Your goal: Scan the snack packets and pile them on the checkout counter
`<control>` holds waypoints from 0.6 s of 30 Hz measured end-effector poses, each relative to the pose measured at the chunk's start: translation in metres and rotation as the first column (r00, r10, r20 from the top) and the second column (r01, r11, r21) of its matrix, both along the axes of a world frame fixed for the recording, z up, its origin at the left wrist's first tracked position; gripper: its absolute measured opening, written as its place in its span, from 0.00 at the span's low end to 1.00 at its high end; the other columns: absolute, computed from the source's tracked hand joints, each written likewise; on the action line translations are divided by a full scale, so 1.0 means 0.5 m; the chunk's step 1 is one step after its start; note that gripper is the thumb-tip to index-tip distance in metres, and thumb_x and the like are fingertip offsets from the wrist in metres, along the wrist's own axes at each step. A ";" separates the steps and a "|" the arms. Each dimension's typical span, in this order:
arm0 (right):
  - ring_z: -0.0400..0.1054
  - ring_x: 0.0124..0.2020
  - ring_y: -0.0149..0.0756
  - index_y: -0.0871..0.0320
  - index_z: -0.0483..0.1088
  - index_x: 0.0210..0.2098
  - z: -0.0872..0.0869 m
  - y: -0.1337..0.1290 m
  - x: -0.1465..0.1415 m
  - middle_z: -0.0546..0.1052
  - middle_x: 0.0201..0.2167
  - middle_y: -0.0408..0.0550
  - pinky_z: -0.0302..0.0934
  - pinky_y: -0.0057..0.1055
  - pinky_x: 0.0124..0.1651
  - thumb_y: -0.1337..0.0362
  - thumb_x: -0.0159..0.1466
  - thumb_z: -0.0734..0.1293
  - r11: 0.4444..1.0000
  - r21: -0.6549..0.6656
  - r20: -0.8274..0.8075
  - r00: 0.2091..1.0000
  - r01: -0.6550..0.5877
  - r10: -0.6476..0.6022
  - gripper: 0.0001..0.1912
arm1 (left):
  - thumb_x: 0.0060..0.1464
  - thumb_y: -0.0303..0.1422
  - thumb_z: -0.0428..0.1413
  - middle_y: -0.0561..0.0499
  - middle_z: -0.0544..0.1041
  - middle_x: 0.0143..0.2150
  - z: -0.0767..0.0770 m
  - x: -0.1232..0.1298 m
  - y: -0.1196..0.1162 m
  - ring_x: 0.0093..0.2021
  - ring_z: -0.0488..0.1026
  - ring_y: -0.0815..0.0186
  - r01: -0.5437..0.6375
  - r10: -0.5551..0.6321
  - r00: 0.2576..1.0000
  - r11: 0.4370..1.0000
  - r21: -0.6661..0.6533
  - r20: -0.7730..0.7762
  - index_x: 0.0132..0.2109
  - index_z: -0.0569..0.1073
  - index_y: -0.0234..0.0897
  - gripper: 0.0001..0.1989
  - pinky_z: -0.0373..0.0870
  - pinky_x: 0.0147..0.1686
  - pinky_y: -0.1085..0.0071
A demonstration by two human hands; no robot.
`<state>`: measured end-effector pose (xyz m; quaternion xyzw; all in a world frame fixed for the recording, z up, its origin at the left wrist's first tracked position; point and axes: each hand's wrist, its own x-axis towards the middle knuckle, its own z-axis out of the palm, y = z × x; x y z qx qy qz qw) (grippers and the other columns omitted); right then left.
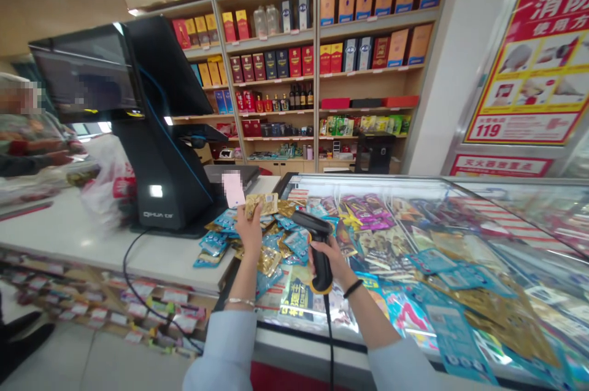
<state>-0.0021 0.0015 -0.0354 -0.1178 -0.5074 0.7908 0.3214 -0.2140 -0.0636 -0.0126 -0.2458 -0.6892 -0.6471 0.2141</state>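
My left hand (pixel 250 226) is closed on a gold packet (pixel 267 203), which it holds up over a pile of blue and gold packets (pixel 215 242) at the counter's inner edge. My right hand (pixel 332 259) is wrapped round the handle of a black barcode scanner (pixel 321 256). The scanner's head points left, toward the gold packet but apart from it. A black cable runs down from the scanner's base. Just behind my left hand is a pink card (pixel 234 189), partly blurred out; I cannot tell what it rests on.
A black point-of-sale terminal (pixel 170 151) stands on the white counter (pixel 83 243), with a plastic bag (pixel 108 173) beside it. Packets lie over the glass display case (pixel 294 317), several blue ones (pixel 455 342) at right. A person (pixel 27 127) is across the counter.
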 end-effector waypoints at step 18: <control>0.64 0.12 0.31 0.59 0.66 0.27 -0.001 0.019 -0.019 0.72 0.13 0.40 0.60 0.25 0.13 0.55 0.47 0.70 0.994 -0.111 0.000 1.000 -0.001 0.001 0.15 | 0.41 0.51 0.60 0.52 0.71 0.30 -0.010 -0.005 0.029 0.32 0.69 0.62 0.044 -0.047 0.996 0.998 0.047 0.076 0.36 0.66 0.36 0.24 0.70 0.42 0.59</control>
